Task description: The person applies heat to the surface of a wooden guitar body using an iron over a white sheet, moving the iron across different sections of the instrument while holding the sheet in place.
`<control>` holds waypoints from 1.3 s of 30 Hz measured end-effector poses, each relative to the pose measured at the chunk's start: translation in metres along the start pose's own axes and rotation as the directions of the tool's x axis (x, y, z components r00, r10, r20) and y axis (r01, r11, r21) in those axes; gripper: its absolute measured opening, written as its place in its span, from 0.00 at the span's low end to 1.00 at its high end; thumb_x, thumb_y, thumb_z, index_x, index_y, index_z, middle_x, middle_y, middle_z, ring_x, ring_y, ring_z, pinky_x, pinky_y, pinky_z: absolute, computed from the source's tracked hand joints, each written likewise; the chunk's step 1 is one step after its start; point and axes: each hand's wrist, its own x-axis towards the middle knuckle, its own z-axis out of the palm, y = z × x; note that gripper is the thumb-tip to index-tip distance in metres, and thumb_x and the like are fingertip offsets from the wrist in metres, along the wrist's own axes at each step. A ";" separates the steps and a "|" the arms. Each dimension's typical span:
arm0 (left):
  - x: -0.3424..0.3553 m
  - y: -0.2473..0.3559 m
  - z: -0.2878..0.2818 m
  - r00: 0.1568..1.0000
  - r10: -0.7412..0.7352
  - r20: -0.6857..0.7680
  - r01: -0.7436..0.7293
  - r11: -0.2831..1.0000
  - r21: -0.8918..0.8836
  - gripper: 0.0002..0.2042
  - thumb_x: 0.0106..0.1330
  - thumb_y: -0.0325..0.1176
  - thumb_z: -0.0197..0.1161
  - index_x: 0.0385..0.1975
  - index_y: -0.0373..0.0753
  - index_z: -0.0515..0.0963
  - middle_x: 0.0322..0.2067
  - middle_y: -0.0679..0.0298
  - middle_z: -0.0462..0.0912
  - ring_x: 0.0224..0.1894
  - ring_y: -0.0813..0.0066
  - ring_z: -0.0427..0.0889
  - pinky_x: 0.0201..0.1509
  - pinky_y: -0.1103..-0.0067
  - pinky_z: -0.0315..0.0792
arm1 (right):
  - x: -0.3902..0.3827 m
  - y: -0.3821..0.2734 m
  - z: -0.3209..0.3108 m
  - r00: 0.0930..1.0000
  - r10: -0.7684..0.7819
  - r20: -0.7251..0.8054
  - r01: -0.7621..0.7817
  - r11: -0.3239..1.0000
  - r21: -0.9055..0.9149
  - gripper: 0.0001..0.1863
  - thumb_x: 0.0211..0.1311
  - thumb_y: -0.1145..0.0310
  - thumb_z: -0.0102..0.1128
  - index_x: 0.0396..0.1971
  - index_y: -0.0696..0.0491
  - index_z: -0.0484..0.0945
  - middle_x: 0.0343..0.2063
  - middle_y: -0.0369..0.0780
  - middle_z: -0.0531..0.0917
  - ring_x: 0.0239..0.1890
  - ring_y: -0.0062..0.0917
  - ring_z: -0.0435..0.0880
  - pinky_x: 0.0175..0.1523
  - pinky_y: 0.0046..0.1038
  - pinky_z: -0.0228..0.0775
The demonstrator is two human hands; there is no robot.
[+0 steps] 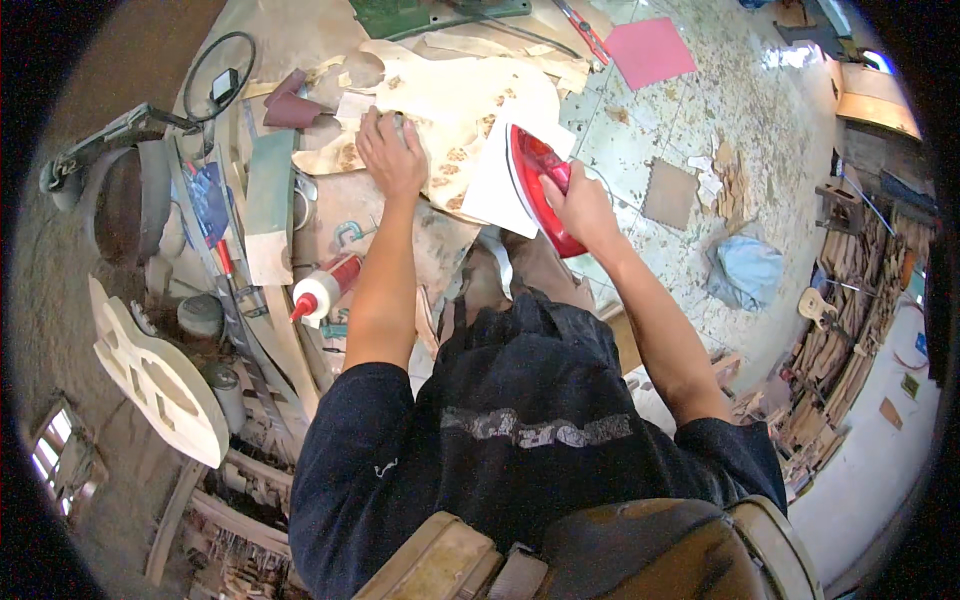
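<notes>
My right hand (585, 208) is wrapped round the handle of a red clothes iron (528, 160). The iron is tilted, and its edge is over a white sheet of paper (490, 185). Under that sheet lies a pale wooden piece with brown burl spots (470, 100), shaped like a guitar body. My left hand (392, 155) rests on the left part of this wood with fingers stretched out. Next to its fingertips is a small pale paper piece (354, 105).
On the bench are a white glue bottle with a red tip (318, 292), curled brown sandpaper (292, 103) and a green clamp (350, 233). Beyond lie a pink sheet (650, 52) and a red cutter (585, 35). A blue cloth (747, 272) is on the tiled floor (620, 150).
</notes>
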 end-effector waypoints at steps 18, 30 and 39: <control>0.005 0.000 0.001 1.000 0.021 -0.009 -0.021 1.000 0.009 0.18 0.71 0.38 0.57 0.53 0.33 0.73 0.62 0.45 0.69 0.67 0.44 0.65 0.73 0.52 0.54 | 0.016 0.022 -0.003 0.996 0.063 -0.066 -0.060 0.997 0.048 0.28 0.69 0.51 0.59 0.42 0.67 0.72 0.30 0.66 0.82 0.37 0.61 0.85 0.42 0.53 0.78; -0.001 0.000 0.002 1.000 0.005 -0.004 -0.005 1.000 0.008 0.18 0.71 0.40 0.56 0.53 0.33 0.73 0.62 0.45 0.70 0.68 0.45 0.65 0.73 0.53 0.54 | 0.005 0.020 -0.007 0.999 -0.043 -0.004 0.043 0.999 0.002 0.28 0.69 0.50 0.59 0.39 0.68 0.73 0.30 0.65 0.83 0.36 0.60 0.85 0.43 0.52 0.79; 0.002 0.001 0.001 1.000 0.006 0.010 -0.006 1.000 0.019 0.18 0.72 0.40 0.57 0.53 0.33 0.73 0.62 0.46 0.70 0.67 0.45 0.65 0.72 0.53 0.54 | 0.038 0.015 -0.019 0.999 -0.048 -0.005 0.048 0.999 -0.015 0.30 0.68 0.48 0.59 0.42 0.68 0.74 0.30 0.65 0.83 0.35 0.60 0.85 0.41 0.50 0.79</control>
